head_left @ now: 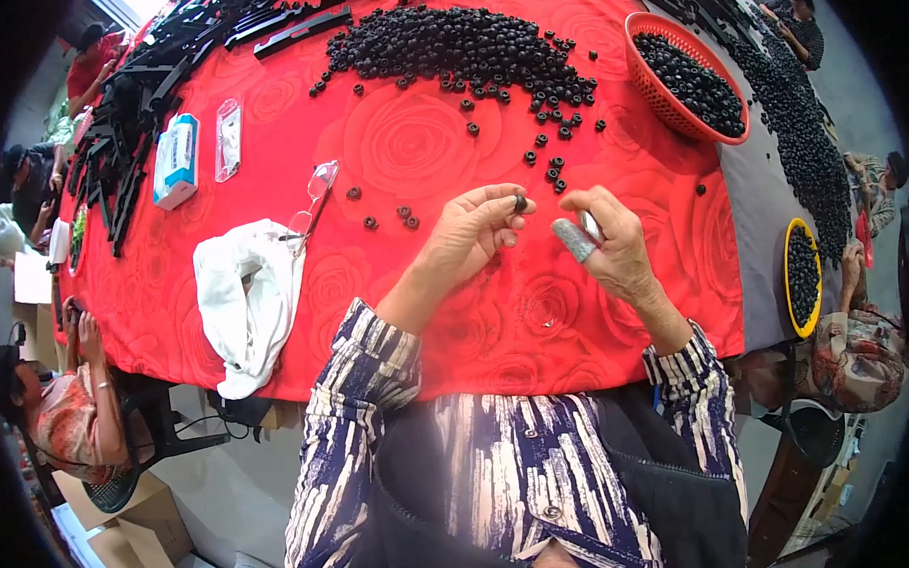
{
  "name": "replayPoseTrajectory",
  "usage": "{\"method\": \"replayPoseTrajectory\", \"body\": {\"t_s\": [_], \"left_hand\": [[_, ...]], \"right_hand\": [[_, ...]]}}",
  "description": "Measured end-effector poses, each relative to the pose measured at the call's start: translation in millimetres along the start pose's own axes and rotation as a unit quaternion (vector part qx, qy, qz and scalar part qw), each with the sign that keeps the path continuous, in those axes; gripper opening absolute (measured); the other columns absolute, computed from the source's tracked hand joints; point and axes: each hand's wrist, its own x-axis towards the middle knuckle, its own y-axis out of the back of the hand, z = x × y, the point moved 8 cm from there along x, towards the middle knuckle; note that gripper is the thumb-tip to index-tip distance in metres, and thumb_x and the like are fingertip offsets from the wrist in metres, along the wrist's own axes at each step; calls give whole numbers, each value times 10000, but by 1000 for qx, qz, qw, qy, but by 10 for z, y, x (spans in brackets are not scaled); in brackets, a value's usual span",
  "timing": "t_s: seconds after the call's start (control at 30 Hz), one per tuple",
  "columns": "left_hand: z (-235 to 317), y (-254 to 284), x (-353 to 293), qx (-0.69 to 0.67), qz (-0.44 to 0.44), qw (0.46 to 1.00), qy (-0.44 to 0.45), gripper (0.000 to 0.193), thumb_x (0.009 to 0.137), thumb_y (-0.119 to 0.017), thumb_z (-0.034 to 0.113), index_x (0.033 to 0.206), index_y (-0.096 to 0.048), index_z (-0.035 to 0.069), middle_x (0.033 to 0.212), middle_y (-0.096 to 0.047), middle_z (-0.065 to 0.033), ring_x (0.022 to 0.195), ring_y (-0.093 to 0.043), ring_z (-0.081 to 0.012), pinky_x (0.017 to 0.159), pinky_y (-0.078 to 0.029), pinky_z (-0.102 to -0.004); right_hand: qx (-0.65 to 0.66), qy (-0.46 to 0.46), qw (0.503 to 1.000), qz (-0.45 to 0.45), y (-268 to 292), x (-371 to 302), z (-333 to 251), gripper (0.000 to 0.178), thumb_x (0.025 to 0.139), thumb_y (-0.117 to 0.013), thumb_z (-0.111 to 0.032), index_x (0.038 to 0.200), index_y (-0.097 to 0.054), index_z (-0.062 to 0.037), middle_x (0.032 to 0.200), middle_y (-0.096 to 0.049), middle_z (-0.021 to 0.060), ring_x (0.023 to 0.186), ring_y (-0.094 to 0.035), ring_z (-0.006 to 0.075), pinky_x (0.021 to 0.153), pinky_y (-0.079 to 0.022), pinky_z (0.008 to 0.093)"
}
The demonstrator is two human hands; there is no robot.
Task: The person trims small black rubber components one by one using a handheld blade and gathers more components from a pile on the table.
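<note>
My left hand point(473, 229) pinches a small black ring-shaped part point(520, 204) between thumb and fingertips, above the red cloth. Close beside it on the right, my right hand point(616, 243) is closed around a small shiny metal tool point(591, 225), whose kind is partly hidden by the fingers. A grey, rough-surfaced sleeve point(574, 241) shows at that hand's thumb; whether it wraps the thumb or belongs to the tool I cannot tell. Several loose black parts point(404, 213) lie left of my left hand, and more point(555, 168) lie just beyond both hands.
A large heap of black parts point(456, 46) covers the far middle. A red basket point(644, 82) and a yellow-rimmed tray point(790, 290) hold more. Long black pieces point(148, 104) pile up far left. Nearer are a tissue pack point(177, 158), glasses point(320, 184) and white cloth point(245, 291). Other people sit around.
</note>
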Motion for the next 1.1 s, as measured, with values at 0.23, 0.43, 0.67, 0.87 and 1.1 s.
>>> {"method": "replayPoseTrajectory", "body": {"t_s": [0.23,0.43,0.67,0.87,1.1], "left_hand": [[-30,-20,19,-5,21,1000,-15,192,891,-577,73,1071,-582,7,988,-651,-101,841,-633,-134,642,-526,-243],[16,-13,-30,75,18,997,-28,234,885,-602,119,1100,-592,25,1008,-643,-80,902,-622,-137,695,-522,-253],[-71,-106,-60,79,-9,995,57,177,873,-619,96,1008,-618,-20,835,-635,-53,693,-598,-94,550,-504,-205],[-31,-124,-119,95,-27,992,77,162,864,-631,94,980,-628,-19,785,-625,-37,653,-577,-77,520,-475,-200],[-13,-161,-120,75,-31,995,57,179,882,-608,103,1015,-620,-15,819,-624,-37,675,-571,-75,551,-490,-214]], "right_hand": [[32,62,998,0,-269,171,-22,297,723,-708,-48,995,-591,-37,845,-544,105,696,-574,242,585,-464,321],[61,81,994,47,-332,90,68,309,696,-723,-24,980,-602,-35,831,-552,93,694,-587,225,572,-477,314],[41,127,990,46,-237,-5,-26,328,660,-743,-25,962,-618,-23,809,-563,102,654,-589,229,529,-473,316],[59,153,986,28,-243,-1,-122,343,660,-745,-26,980,-622,-22,806,-577,104,632,-589,230,517,-472,313],[35,198,977,75,-202,-63,-206,357,671,-708,18,1015,-616,12,821,-607,128,641,-612,252,515,-488,323]]}}
